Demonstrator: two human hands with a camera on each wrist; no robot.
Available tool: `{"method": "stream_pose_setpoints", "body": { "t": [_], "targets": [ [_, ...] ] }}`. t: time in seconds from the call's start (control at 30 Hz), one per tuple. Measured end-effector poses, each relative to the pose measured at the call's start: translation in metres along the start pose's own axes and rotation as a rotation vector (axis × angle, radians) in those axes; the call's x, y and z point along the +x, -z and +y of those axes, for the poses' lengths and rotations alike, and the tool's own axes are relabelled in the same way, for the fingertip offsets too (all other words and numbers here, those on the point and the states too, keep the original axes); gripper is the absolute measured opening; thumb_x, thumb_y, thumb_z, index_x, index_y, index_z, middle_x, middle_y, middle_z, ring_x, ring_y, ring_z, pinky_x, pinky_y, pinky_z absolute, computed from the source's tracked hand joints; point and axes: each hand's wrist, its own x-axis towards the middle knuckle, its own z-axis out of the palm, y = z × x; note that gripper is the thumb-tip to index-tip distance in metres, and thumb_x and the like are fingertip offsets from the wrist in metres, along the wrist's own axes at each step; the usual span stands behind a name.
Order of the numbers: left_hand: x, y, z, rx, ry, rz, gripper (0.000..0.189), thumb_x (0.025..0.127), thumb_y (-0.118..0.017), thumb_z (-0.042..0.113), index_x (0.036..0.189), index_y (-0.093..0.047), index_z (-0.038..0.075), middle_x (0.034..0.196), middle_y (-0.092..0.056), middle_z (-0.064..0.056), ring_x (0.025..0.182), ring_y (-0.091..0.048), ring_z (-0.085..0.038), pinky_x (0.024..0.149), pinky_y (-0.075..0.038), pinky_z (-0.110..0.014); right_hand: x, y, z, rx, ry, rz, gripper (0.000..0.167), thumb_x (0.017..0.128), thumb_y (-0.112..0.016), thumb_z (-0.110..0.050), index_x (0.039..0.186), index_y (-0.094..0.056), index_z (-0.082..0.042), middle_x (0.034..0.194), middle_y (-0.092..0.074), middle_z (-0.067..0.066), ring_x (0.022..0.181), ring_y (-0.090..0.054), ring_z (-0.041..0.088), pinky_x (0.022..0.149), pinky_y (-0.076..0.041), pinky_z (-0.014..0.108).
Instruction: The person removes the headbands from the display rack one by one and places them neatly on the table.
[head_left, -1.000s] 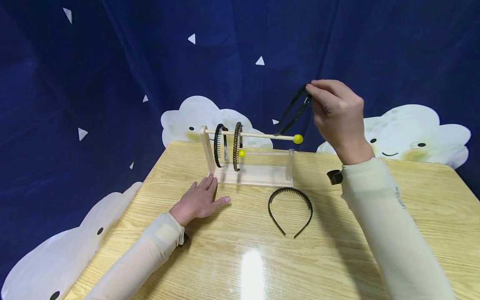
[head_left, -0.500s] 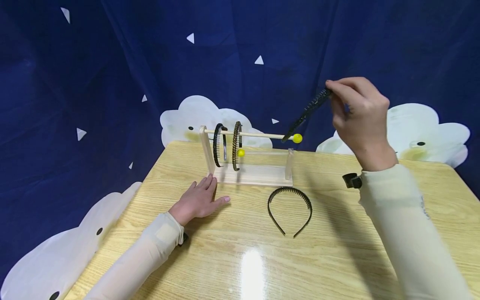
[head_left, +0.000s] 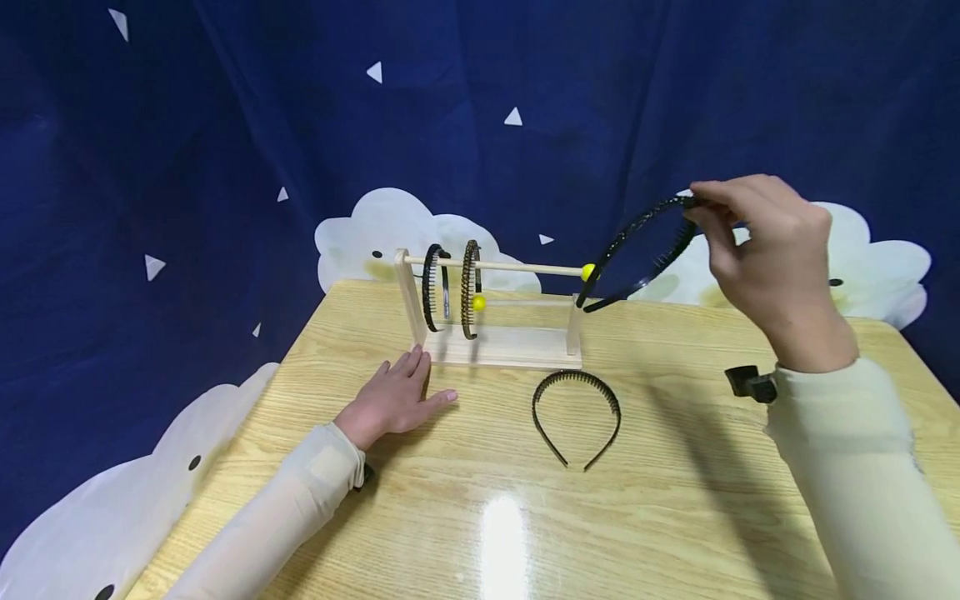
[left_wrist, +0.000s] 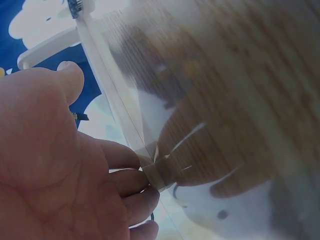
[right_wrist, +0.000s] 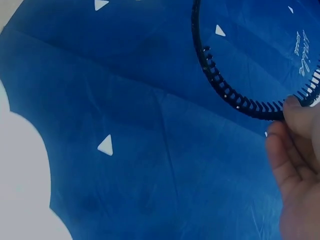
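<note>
My right hand (head_left: 776, 262) pinches a black toothed headband (head_left: 637, 222) by its top curve, up in the air right of a wooden stand (head_left: 517, 348). Its two ends point down-left and overlap the yellow ball (head_left: 589, 272) at the tip of the upper rod. In the right wrist view, thumb and fingers grip the toothed band (right_wrist: 220, 86). My left hand (head_left: 390, 398) lies on the table with fingers extended, fingertips at the stand's front left corner. A black headband (head_left: 428, 287) and a brown beaded headband (head_left: 467, 292) hang on the upper rod.
Another black toothed headband (head_left: 576, 375) lies on the wooden table (head_left: 420, 517) in front of the stand, its ends toward me. A shorter lower rod ends in a second yellow ball (head_left: 479, 302). A blue curtain (head_left: 450, 100) with white cloud shapes hangs behind.
My right hand has moved right and slightly down with its headband, which has turned from narrow edge-on to a wider loop. The left hand stays at the stand's corner.
</note>
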Motion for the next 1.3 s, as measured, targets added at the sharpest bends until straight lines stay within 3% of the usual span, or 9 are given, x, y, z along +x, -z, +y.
{"method": "stream_pose_setpoints", "body": {
  "t": [0.3,0.53,0.63,0.83,1.07,1.3],
  "targets": [
    [0.0,0.001,-0.001,0.006,0.001,-0.003,0.094,0.1,-0.034,0.069,0.158,-0.021,-0.003,0.164,-0.011,-0.023,0.151,-0.015,-0.037,0.119,-0.014,-0.056,-0.021,0.016,0.016,0.011,-0.038,-0.059,0.013,0.088,-0.073,0.006,0.101,-0.077,0.003,0.091,-0.074,0.014,0.076,-0.061,0.021,0.073,-0.03,0.004],
    [0.001,0.001,0.001,0.005,0.006,-0.011,0.095,0.099,-0.034,0.07,0.158,-0.02,-0.003,0.164,-0.011,-0.023,0.151,-0.014,-0.037,0.12,-0.013,-0.056,-0.042,0.022,0.029,0.035,-0.086,-0.108,0.019,0.081,-0.077,0.012,0.096,-0.078,0.001,0.087,-0.075,0.013,0.081,-0.047,-0.016,0.071,-0.03,0.005],
    [0.001,0.0,0.001,-0.005,0.007,-0.015,0.095,0.099,-0.033,0.071,0.158,-0.019,-0.002,0.165,-0.01,-0.022,0.151,-0.013,-0.037,0.12,-0.012,-0.055,-0.049,0.024,0.034,0.049,-0.099,-0.133,0.021,0.078,-0.078,0.013,0.095,-0.079,0.0,0.088,-0.075,0.013,0.085,-0.043,-0.026,0.071,-0.03,0.006],
    [0.001,0.0,0.0,-0.008,0.015,-0.018,0.095,0.099,-0.033,0.071,0.159,-0.018,-0.001,0.165,-0.01,-0.021,0.151,-0.013,-0.036,0.12,-0.012,-0.055,-0.06,0.025,0.044,0.08,-0.098,-0.193,0.025,0.076,-0.08,0.013,0.095,-0.08,-0.003,0.089,-0.075,0.01,0.086,-0.045,-0.025,0.07,-0.033,0.007],
    [0.0,0.001,0.001,-0.018,0.008,-0.02,0.096,0.099,-0.033,0.072,0.159,-0.018,-0.001,0.165,-0.009,-0.021,0.151,-0.013,-0.036,0.12,-0.012,-0.055,-0.078,0.024,0.058,0.075,-0.134,-0.354,0.026,0.077,-0.08,0.011,0.095,-0.081,-0.008,0.085,-0.073,0.004,0.08,-0.046,-0.025,0.063,-0.039,0.009],
    [0.0,0.002,0.001,-0.025,0.005,-0.006,0.095,0.099,-0.034,0.07,0.158,-0.02,-0.003,0.165,-0.011,-0.022,0.151,-0.014,-0.038,0.12,-0.012,-0.056,-0.093,0.013,0.068,0.077,-0.171,-0.515,0.022,0.077,-0.083,0.003,0.093,-0.081,-0.012,0.081,-0.072,-0.004,0.067,-0.056,-0.005,0.057,-0.039,0.013]
  ]
}}
